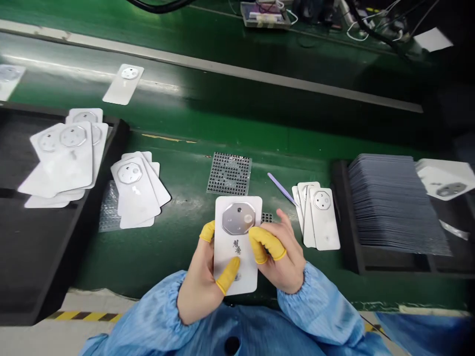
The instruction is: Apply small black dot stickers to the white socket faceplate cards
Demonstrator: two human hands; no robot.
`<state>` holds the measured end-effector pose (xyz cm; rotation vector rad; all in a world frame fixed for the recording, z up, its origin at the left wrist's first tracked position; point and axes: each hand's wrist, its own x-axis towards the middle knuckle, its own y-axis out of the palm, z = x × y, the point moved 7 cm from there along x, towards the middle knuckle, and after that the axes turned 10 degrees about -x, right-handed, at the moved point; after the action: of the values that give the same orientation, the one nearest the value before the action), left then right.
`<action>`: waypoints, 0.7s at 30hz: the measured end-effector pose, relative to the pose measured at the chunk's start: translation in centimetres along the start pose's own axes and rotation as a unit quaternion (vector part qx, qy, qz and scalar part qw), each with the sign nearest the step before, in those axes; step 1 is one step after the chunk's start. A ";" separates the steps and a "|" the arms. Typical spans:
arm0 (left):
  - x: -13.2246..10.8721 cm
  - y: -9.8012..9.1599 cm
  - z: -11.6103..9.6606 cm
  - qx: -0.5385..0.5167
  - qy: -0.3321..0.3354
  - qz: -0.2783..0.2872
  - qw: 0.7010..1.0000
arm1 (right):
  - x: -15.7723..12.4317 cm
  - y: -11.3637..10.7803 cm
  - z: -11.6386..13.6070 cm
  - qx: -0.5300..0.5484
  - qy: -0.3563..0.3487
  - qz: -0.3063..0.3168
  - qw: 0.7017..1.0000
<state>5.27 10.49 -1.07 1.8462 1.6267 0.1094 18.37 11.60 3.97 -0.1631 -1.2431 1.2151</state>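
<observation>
A white phone back cover (pixel 237 237) with a shiny octagonal camera plate is held upright over the green bench. My left hand (pixel 204 282) grips its left edge and lower face, thumb and a finger in yellow finger cots. My right hand (pixel 278 254) pinches the cover's right edge, its cotted fingers lying just under the camera plate. Both wrists wear blue sleeves.
A perforated sheet (pixel 229 173) lies behind the cover. A purple stick (pixel 282 189) and a small pile of covers (pixel 319 217) sit to the right, beside a black tray (pixel 349 257) with stacked grey sheets (pixel 397 202). More covers (pixel 139 190) and a black tray (pixel 22 247) with covers are left.
</observation>
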 end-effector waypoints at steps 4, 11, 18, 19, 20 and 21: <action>-0.9 0.9 0.3 0.066 0.039 0.008 0.997 | 0.1 -0.3 0.9 -0.021 -0.018 0.004 1.000; -1.5 0.9 -0.9 0.181 0.118 -0.017 0.976 | 0.2 -1.0 2.1 -0.068 -0.013 0.023 0.997; -1.8 0.2 -0.1 0.215 0.128 -0.053 0.967 | -0.3 -0.4 2.7 -0.061 0.012 0.066 0.996; -1.8 0.2 0.0 0.223 0.126 -0.052 0.965 | -0.4 -0.3 2.7 -0.056 0.010 0.069 0.996; -1.8 0.3 0.0 0.231 0.124 -0.051 0.964 | -0.4 -0.2 2.8 -0.052 0.009 0.073 0.996; -1.8 0.3 0.1 0.239 0.123 -0.049 0.962 | -0.4 -0.2 2.8 -0.050 0.009 0.076 0.996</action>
<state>5.14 8.78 -0.32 2.1691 2.0528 -0.1133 16.37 9.87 4.92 -0.3470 -1.2959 1.2784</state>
